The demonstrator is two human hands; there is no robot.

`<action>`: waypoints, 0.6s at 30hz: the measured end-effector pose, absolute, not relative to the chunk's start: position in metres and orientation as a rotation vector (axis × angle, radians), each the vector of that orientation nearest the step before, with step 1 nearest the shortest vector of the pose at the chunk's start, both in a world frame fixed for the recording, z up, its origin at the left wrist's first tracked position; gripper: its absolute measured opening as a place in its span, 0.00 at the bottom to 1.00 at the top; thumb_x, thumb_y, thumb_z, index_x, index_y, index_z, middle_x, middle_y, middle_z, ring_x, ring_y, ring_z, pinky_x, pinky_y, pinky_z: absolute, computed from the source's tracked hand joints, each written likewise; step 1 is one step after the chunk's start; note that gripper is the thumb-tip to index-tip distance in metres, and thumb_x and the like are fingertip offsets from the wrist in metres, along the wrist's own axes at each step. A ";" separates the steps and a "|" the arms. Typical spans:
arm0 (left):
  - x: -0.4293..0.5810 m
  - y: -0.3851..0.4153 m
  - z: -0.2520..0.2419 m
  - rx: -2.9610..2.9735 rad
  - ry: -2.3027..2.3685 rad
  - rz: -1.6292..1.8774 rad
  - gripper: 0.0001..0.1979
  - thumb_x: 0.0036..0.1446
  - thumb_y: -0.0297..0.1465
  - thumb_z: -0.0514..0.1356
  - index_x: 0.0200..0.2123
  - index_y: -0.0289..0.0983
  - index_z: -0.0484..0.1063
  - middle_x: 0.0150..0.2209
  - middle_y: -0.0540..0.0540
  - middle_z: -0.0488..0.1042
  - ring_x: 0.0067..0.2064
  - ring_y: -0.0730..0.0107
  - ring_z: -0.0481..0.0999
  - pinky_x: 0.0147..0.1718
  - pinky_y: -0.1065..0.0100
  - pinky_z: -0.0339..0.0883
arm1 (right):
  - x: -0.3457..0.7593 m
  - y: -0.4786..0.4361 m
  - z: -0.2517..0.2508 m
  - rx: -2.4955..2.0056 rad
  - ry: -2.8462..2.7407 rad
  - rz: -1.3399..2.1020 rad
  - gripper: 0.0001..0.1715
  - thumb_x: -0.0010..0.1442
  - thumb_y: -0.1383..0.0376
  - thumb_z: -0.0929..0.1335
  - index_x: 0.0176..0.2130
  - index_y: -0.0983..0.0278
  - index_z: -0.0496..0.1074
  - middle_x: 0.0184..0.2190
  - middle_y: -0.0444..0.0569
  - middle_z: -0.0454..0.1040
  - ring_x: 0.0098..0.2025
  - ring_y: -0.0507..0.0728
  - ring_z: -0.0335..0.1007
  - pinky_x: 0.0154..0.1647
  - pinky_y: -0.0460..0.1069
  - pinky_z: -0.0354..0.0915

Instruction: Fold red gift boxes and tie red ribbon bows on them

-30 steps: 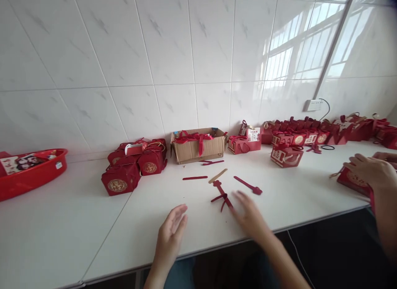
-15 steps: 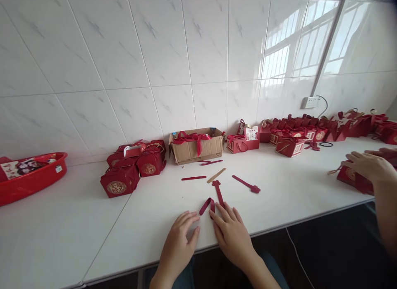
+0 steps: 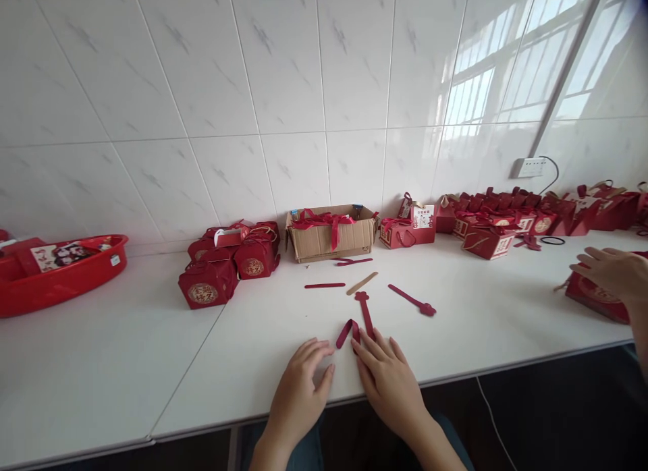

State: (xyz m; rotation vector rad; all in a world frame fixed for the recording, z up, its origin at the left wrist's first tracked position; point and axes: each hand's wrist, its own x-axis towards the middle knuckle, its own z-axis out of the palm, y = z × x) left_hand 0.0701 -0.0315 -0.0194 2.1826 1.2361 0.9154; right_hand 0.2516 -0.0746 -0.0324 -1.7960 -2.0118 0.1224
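Observation:
My left hand (image 3: 302,384) rests on the white table (image 3: 243,376) with its fingers apart and nothing in them. Just beyond its fingertips lies a folded dark red strip (image 3: 345,333), bent into an upside-down V. My right hand (image 3: 391,376) lies flat, fingers spread, its fingertips over one end of that folded strip. Those fingers also reach the lower end of a flat red strip with a flower-shaped tip (image 3: 365,310). Farther off are a second flower-tipped strip (image 3: 412,300), a plain red strip (image 3: 325,285) and a tan strip (image 3: 362,283).
At the back stands a cardboard box (image 3: 329,242) holding red ribbon. Red gift boxes (image 3: 205,282) are grouped on its left, more red boxes (image 3: 489,241) on its right. A red basin (image 3: 65,272) sits far left. At right, another person's hand (image 3: 610,272) is on a red box.
The view has turned slightly left, so everything sits farther right. My hands keep the same pose on the table. The other person's hand stays over the red box.

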 end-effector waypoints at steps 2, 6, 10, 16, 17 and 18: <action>0.070 -0.031 -0.020 2.185 1.240 0.914 0.12 0.57 0.34 0.56 0.42 0.46 0.76 0.50 0.46 0.75 0.58 0.54 0.66 0.57 0.49 0.60 | 0.252 -0.075 -0.031 -1.800 -2.013 0.136 0.27 0.65 0.63 0.54 0.61 0.56 0.60 0.63 0.40 0.54 0.66 0.63 0.47 0.64 0.63 0.50; 0.069 -0.032 -0.022 2.182 1.255 0.911 0.12 0.57 0.35 0.56 0.42 0.46 0.76 0.50 0.46 0.74 0.58 0.54 0.66 0.57 0.49 0.60 | 0.251 -0.074 -0.031 -1.819 -2.010 0.143 0.28 0.65 0.63 0.54 0.62 0.62 0.59 0.63 0.42 0.55 0.66 0.63 0.47 0.64 0.63 0.50; 0.069 -0.033 -0.023 2.200 1.267 0.891 0.12 0.57 0.35 0.55 0.42 0.45 0.75 0.51 0.46 0.74 0.59 0.55 0.66 0.58 0.50 0.60 | 0.250 -0.073 -0.031 -1.844 -2.008 0.144 0.29 0.65 0.62 0.53 0.62 0.65 0.59 0.63 0.45 0.56 0.66 0.62 0.49 0.64 0.62 0.51; 0.070 -0.035 -0.021 2.284 1.312 0.822 0.13 0.59 0.34 0.53 0.43 0.43 0.74 0.52 0.46 0.73 0.60 0.58 0.64 0.58 0.51 0.61 | 0.250 -0.074 -0.032 -1.865 -2.004 0.128 0.28 0.65 0.62 0.53 0.62 0.65 0.60 0.62 0.44 0.56 0.66 0.61 0.49 0.64 0.61 0.52; 0.070 -0.035 -0.021 2.296 1.318 0.810 0.13 0.59 0.33 0.52 0.43 0.43 0.74 0.52 0.46 0.73 0.60 0.58 0.64 0.58 0.51 0.61 | 0.250 -0.074 -0.032 -1.865 -2.004 0.123 0.28 0.66 0.61 0.53 0.62 0.64 0.59 0.63 0.43 0.56 0.66 0.61 0.49 0.64 0.61 0.52; 0.070 -0.035 -0.020 2.305 1.321 0.802 0.13 0.60 0.33 0.52 0.43 0.43 0.74 0.52 0.46 0.73 0.60 0.59 0.65 0.58 0.52 0.61 | 0.250 -0.074 -0.032 -1.864 -2.005 0.119 0.28 0.66 0.61 0.53 0.62 0.64 0.59 0.63 0.43 0.56 0.66 0.61 0.49 0.64 0.60 0.52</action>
